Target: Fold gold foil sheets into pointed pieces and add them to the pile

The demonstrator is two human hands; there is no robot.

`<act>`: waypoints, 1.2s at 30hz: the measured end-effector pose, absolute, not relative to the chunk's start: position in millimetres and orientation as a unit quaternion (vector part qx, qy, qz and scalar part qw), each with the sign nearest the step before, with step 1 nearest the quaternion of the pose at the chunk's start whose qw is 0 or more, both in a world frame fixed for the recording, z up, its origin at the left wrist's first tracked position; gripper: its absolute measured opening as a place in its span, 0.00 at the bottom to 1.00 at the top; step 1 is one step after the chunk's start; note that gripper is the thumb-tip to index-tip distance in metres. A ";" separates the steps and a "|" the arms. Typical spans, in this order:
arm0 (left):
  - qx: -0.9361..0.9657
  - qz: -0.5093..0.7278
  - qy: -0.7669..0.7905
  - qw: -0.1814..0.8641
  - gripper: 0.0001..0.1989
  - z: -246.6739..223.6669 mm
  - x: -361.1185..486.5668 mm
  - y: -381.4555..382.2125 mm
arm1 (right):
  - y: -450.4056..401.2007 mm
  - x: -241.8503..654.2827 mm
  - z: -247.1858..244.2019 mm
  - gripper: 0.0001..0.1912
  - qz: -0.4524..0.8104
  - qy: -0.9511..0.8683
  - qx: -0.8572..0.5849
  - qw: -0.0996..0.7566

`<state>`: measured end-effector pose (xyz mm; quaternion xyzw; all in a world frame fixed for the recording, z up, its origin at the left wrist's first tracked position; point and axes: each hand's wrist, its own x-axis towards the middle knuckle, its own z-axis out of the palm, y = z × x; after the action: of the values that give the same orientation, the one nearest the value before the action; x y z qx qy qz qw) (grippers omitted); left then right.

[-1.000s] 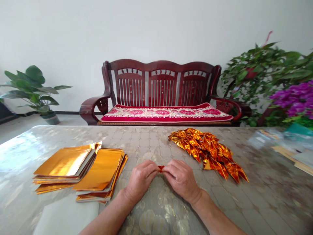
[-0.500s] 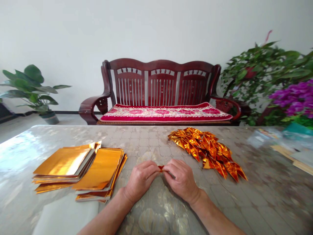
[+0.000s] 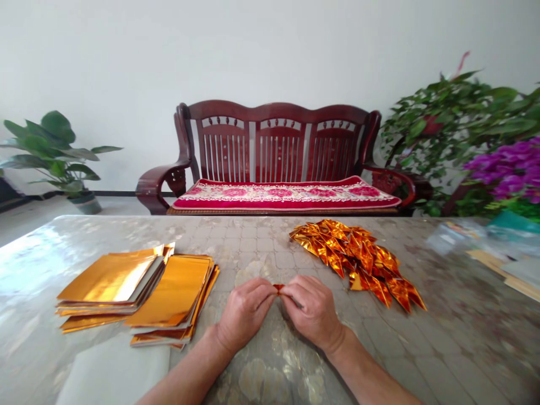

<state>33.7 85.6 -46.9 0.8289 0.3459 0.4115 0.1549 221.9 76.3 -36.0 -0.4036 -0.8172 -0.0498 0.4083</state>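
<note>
A small piece of orange-gold foil paper [image 3: 278, 289] shows between my hands, pinched at both ends; most of it is hidden by the fingers. My left hand [image 3: 248, 308] is closed on its left end. My right hand [image 3: 313, 308] grips the right end, with fingertips close to those of the left. Beyond my right hand lies a heap of folded, pointed foil pieces [image 3: 358, 256], shiny orange. To the left of my left hand sit two loose stacks of flat gold foil sheets, one farther left [image 3: 107, 278] and one nearer [image 3: 171, 289].
A pale sheet [image 3: 113, 371] lies by my left forearm on the patterned tabletop [image 3: 253, 239]. Plastic bags [image 3: 453, 236] and wooden strips [image 3: 506, 273] are at the right edge. Behind stand a dark red wooden bench [image 3: 280, 146], a potted plant [image 3: 57, 149] and purple flowers [image 3: 506, 169].
Both hands stay in almost the same place, still pinching the foil paper. Slightly more of the foil shows between the fingertips.
</note>
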 end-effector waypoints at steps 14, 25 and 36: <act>0.801 0.420 0.389 0.176 0.07 -52.1 33.7 88.5 | 76.2 222.9 -38.0 0.10 -0.029 -0.835 -0.387 0.389; 0.785 0.441 0.382 0.207 0.08 -52.1 34.5 89.7 | 77.9 224.0 -37.4 0.10 0.000 -0.823 -0.378 0.424; 0.744 0.471 0.417 0.225 0.09 -49.4 39.5 82.6 | 77.1 222.6 -43.3 0.09 0.048 -0.817 -0.372 0.438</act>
<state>39.5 82.6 -49.4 0.7437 0.4172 0.4714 0.2250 222.6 77.1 -43.3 -0.3720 -0.8168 0.0483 0.4384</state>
